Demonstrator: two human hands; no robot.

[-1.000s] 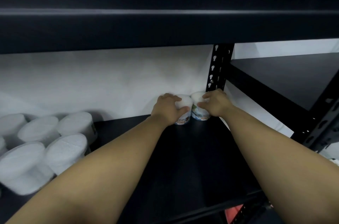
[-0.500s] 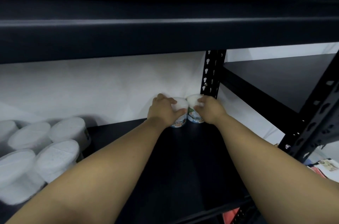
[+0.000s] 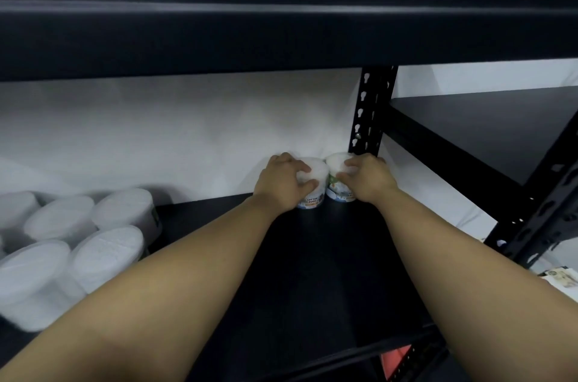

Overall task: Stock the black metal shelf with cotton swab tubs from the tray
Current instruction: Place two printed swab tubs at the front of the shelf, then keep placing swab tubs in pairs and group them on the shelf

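**Two tubs held at the back right corner of the shelf**

Obs. 1: Both arms reach deep into the black metal shelf (image 3: 312, 272). Each hand sits on one cotton swab tub at the rear, against the white wall (image 3: 172, 131).

Obs. 2: Left hand (image 3: 283, 183) lies over the top of the left tub (image 3: 312, 190). Fingers curled round its lid, thumb hooked on the near side. Label partly readable: "COTTON BUDS".

Obs. 3: Right hand (image 3: 369, 178) grips the right tub (image 3: 336, 176) from the right side. Fingers curled over the lid edge. This tub stands just beside the perforated upright post (image 3: 367, 112).

Obs. 4: The two tubs stand upright on the shelf board, very close together; cannot tell whether they touch.

Obs. 5: A cluster of other tubs (image 3: 103, 240) with white lids stands on the same board at far left, well apart from the held pair. They are blurred; labels not legible.

Obs. 6: Upper shelf edge (image 3: 281, 37) spans the top of the view. A neighbouring shelf board (image 3: 484, 121) lies to the right.
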